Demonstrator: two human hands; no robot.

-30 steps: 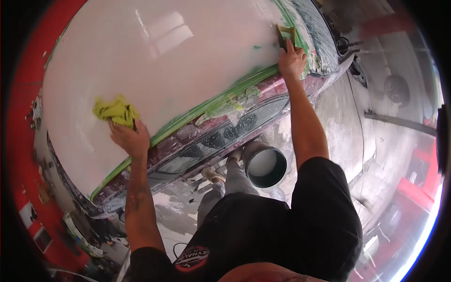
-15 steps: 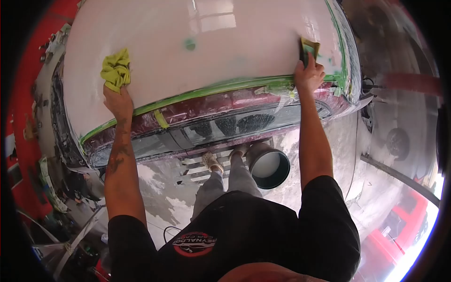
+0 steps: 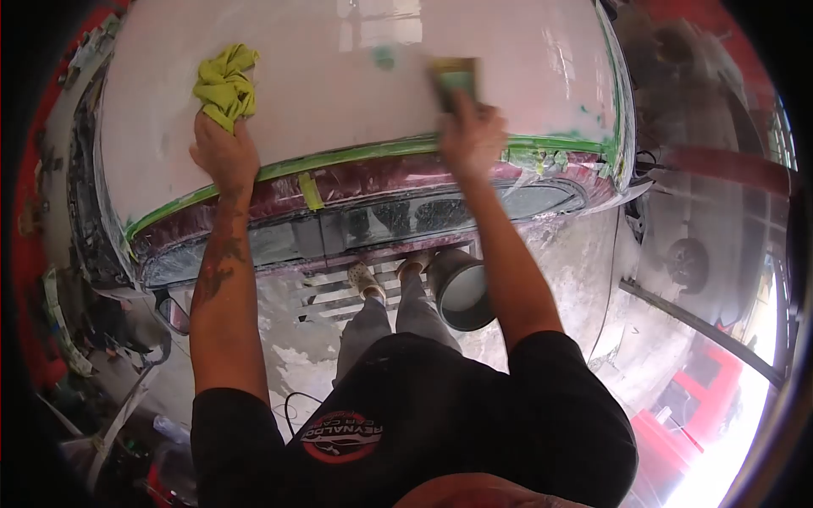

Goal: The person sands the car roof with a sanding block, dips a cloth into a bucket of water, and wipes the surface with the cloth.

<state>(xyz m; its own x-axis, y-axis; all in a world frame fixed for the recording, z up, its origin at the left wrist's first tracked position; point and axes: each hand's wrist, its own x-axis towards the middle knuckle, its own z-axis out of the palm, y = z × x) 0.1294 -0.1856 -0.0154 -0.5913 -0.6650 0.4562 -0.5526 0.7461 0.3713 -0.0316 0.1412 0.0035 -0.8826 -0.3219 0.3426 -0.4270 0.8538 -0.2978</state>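
Observation:
My left hand (image 3: 225,152) is closed on a crumpled yellow-green cloth (image 3: 227,85), which rests on the pale car roof (image 3: 305,102). My right hand (image 3: 472,140), smeared by motion, holds a sanding block (image 3: 455,83) with a green face and yellowish edges against the roof. Green masking tape (image 3: 356,153) runs along the roof's near edge, below both hands. A green patch (image 3: 383,57) shows on the roof between the cloth and the block.
Below the roof edge is the dark red car side with wet windows (image 3: 415,212). A bucket (image 3: 464,296) of cloudy liquid stands on the floor beside my feet (image 3: 366,279). A side mirror (image 3: 174,313) juts out at the lower left.
My right hand has moved left across the roof with the block. My left hand and the cloth are farther up the roof. The view has shifted and turned.

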